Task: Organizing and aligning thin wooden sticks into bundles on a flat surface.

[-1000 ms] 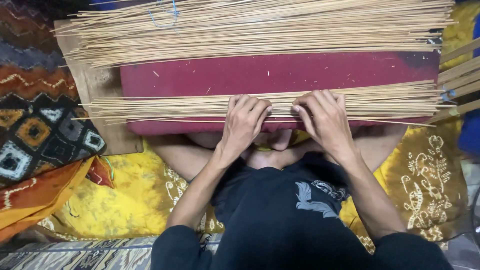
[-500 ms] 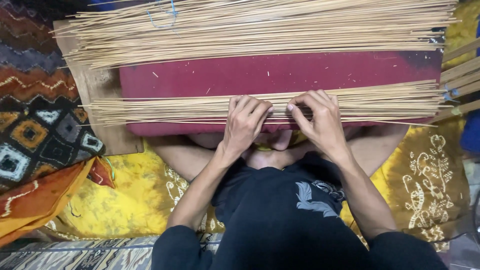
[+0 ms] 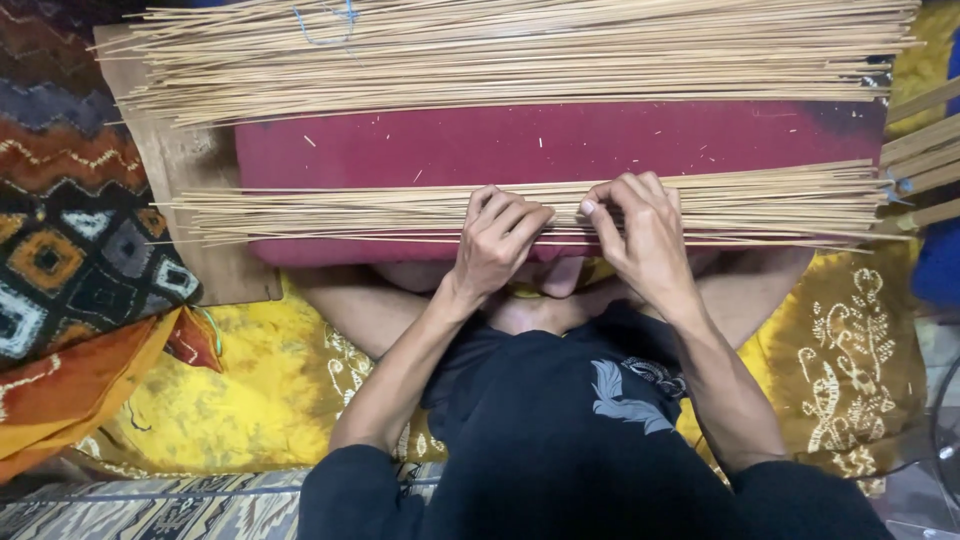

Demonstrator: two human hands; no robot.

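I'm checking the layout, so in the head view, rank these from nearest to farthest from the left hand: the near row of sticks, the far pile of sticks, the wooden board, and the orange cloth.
From the left hand:
1. Near row of sticks, under its fingers.
2. Far pile of sticks, across the red cushion.
3. Wooden board, off to the left.
4. Orange cloth, bottom left corner.

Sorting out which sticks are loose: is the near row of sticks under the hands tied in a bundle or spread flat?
Spread flat: the near row of sticks lies fanned across the red cushion, no tie visible.
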